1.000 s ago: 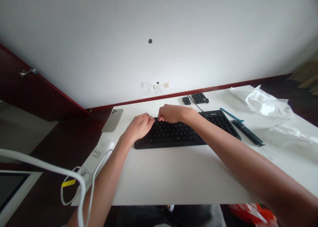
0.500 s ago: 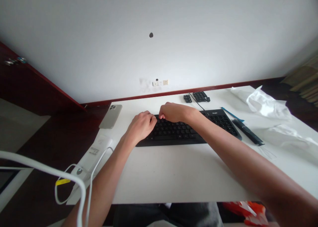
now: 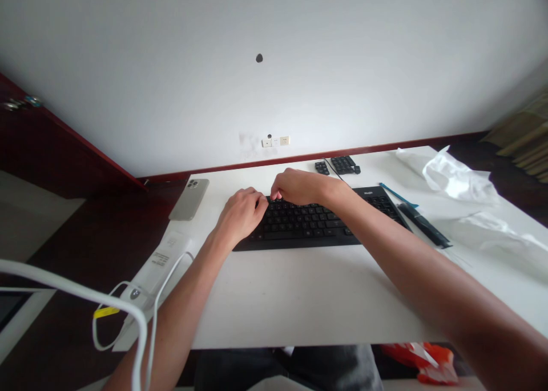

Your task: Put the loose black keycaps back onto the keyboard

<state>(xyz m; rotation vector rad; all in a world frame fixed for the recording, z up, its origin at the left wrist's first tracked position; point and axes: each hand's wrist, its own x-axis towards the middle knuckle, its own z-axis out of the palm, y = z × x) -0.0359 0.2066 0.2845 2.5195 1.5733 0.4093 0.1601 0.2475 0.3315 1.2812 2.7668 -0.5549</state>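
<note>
A black keyboard (image 3: 299, 222) lies on the white table, and some of its keys are covered by my arms. My left hand (image 3: 243, 211) rests on its left end, fingers bent over the far left corner and thumb along the side. Close beside it, my right hand (image 3: 295, 186) is curled above the top row, its fingertips pressed together and pointing down at the keys. Whatever those fingertips hold is too small or hidden to make out. Behind the keyboard sit a small group of black keycaps (image 3: 322, 168) and a larger block of keycaps (image 3: 343, 165).
Right of the keyboard lie a thin blue tool (image 3: 398, 196) and a long black item (image 3: 423, 225), near crumpled white plastic (image 3: 458, 177). A phone (image 3: 189, 200) and a white power strip-like box (image 3: 158, 260) are on the left. A white cable (image 3: 77, 291) crosses the lower left.
My right hand has shifted very slightly at the top row, its fingertips staying low over the keys. My left hand keeps its place on the keyboard. The view has moved a little.
</note>
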